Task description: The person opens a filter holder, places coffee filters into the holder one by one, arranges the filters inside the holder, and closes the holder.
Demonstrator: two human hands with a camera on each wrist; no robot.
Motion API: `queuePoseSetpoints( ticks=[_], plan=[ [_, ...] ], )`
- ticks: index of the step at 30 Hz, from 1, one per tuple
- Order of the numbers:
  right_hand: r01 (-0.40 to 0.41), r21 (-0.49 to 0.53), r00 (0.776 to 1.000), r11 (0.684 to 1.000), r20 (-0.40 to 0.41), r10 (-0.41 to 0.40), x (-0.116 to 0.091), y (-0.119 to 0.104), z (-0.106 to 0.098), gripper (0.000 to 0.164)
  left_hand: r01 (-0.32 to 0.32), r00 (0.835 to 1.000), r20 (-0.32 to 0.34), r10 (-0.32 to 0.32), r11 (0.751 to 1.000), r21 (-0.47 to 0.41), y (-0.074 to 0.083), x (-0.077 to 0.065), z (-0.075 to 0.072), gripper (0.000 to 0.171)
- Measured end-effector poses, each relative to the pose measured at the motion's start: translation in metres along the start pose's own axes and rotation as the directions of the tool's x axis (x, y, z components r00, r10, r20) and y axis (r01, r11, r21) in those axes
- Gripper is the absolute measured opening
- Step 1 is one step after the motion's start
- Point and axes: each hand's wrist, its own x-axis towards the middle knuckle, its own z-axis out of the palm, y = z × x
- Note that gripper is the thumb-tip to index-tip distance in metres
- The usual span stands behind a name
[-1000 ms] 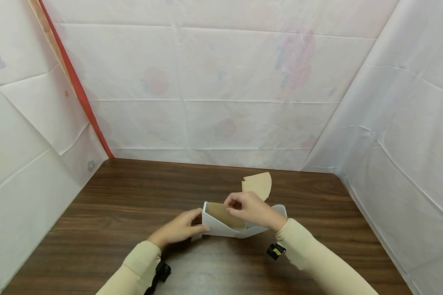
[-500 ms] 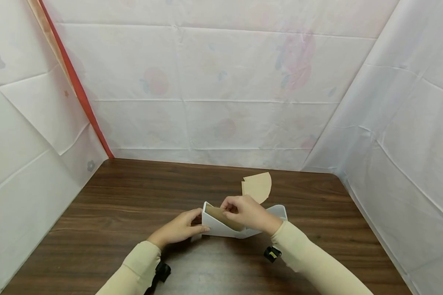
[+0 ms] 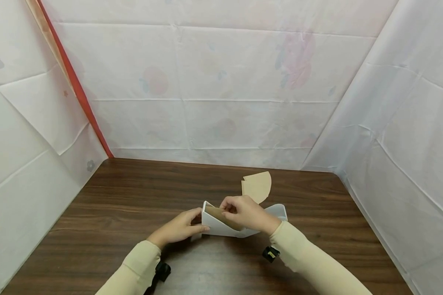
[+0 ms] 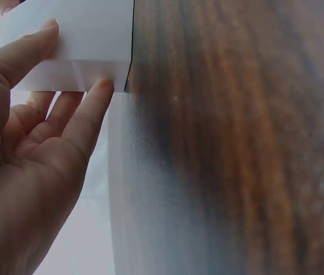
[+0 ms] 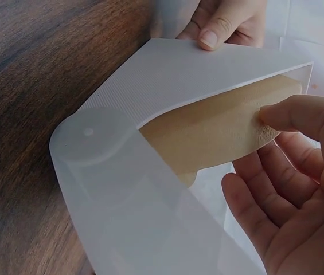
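A white box (image 3: 221, 228) with a hinged lid (image 5: 144, 200) swung open stands on the table. My left hand (image 3: 181, 226) grips its left end, thumb on the near side and fingertips against the end face. Inside sit tan coffee filter papers (image 5: 213, 123), whose curved edge sticks out of the opening. With thumb and fingers, my right hand (image 3: 247, 212) pinches that edge. Behind the box, more filter papers (image 3: 258, 186) lie fanned on the tabletop, partly covered by my right hand in the head view.
The dark wooden table (image 3: 151, 180) ends at a white patterned cloth (image 3: 221, 82) behind, with more cloth along both sides. A red strip (image 3: 83, 96) runs down the back left corner. Small black cameras (image 3: 270, 254) sit at both wrists.
My right hand has shifted slightly left and down with the pinched filter papers, which now sit lower in the box. The left hand and the box stay put.
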Motion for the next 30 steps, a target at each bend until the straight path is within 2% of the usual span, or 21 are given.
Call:
queuePoseSetpoints(
  ticks=[8,18,26,30],
  plan=[
    [-0.001,-0.004,1.0,1.0,-0.002,0.001,0.0004,0.0012,0.0015,0.005,0.002,1.0,-0.003,-0.002,1.0,0.009,0.0009,0.0001,-0.0004,0.034],
    [-0.025,0.007,1.0,1.0,-0.018,0.025,0.0013,0.0015,0.0016,0.007,-0.028,1.0,-0.007,0.028,0.999,0.029,0.0015,0.0002,-0.0002,0.034],
    [-0.071,0.016,0.997,0.997,-0.025,0.071,0.0037,-0.0018,-0.0014,0.01,0.002,1.0,-0.007,-0.001,0.999,0.038,0.0022,-0.0004,-0.0006,0.035],
    [-0.069,0.012,0.997,0.998,-0.025,0.07,0.0043,-0.003,-0.0026,0.012,0.011,1.0,-0.009,-0.01,0.999,0.039,0.002,-0.0005,-0.0001,0.036]
  ],
)
